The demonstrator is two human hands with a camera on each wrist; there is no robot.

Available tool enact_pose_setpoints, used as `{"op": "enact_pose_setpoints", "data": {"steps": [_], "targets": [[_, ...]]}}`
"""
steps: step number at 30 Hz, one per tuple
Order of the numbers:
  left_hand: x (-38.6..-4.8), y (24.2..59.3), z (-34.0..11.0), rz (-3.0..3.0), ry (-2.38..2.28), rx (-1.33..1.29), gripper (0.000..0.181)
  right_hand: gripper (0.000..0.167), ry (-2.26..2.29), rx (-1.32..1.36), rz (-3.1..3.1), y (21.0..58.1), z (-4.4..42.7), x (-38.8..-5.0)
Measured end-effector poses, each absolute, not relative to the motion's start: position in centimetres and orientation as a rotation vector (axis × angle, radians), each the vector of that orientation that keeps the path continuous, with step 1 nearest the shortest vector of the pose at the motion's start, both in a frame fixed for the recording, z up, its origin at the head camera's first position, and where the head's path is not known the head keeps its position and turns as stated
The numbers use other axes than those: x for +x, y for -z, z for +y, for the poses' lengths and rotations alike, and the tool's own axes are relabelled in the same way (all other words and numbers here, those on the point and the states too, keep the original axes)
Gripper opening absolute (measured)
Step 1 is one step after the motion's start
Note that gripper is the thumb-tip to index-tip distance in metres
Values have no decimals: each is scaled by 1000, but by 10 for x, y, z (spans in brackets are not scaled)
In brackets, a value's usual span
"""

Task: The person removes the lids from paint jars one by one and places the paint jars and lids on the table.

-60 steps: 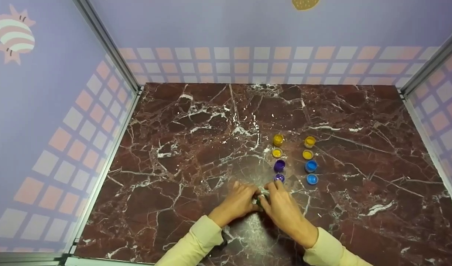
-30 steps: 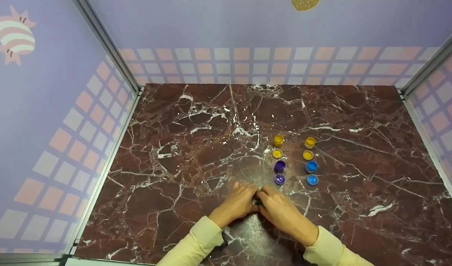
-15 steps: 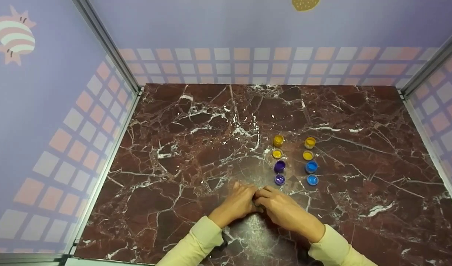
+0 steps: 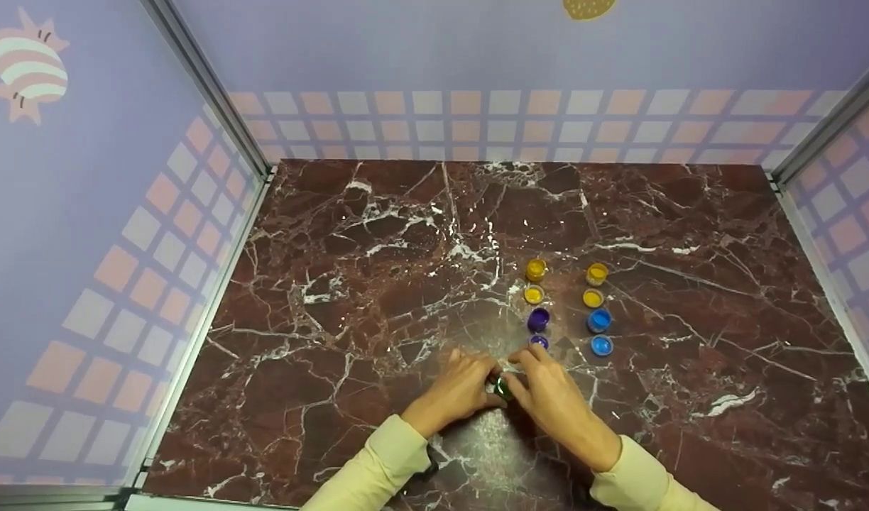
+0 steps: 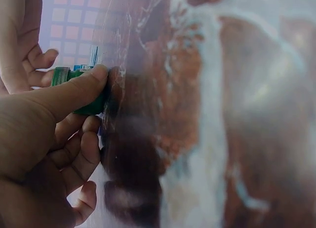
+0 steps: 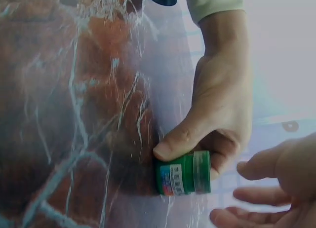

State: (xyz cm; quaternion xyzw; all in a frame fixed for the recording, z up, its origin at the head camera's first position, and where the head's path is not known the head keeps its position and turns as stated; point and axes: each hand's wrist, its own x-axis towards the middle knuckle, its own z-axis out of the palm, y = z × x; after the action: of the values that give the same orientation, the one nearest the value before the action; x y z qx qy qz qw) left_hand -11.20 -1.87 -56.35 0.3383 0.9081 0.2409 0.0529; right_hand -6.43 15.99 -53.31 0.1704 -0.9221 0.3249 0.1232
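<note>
My left hand (image 4: 456, 387) holds a small green paint jar (image 6: 174, 177) between thumb and fingers, low over the marbled tabletop (image 4: 378, 298). In the right wrist view its label shows, and a clear-rimmed lid (image 6: 201, 171) sits on its end. My right hand (image 4: 551, 408) is close by on the lid side. Its fingers (image 6: 261, 194) are spread and loosely bent, with a gap between them and the lid in the right wrist view. From above, the left fingers hide much of the jar.
Beyond the hands stand two yellow jars (image 4: 535, 270), a purple jar (image 4: 538, 319) and a blue jar (image 4: 599, 321), all uncovered. A lid lies in front of each, such as the blue lid (image 4: 602, 345). Patterned panels (image 4: 505, 57) wall in the table.
My right hand was curled over the jar's lid half a second ago. Now its fingers have spread and drawn back, exposing the green jar. The left hand has stayed in place.
</note>
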Motion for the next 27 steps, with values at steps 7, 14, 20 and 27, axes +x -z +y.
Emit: {"op": "enact_pose_setpoints", "data": {"steps": [7,14,20,27], "targets": [[-110,565,-19,2785,-734,1046,37,29,-807,481,-2801,537,152,-57],[-110,565,-20,2815,-719,1069,41,26,-759,518,-2797,538,148,-55],[-111,564,-20,2807,-688,1072,40,27,-706,690,-2750,537,150,-58],[-111,564,-20,2805,-675,1070,35,28,-738,820,-2722,536,155,-61]]}}
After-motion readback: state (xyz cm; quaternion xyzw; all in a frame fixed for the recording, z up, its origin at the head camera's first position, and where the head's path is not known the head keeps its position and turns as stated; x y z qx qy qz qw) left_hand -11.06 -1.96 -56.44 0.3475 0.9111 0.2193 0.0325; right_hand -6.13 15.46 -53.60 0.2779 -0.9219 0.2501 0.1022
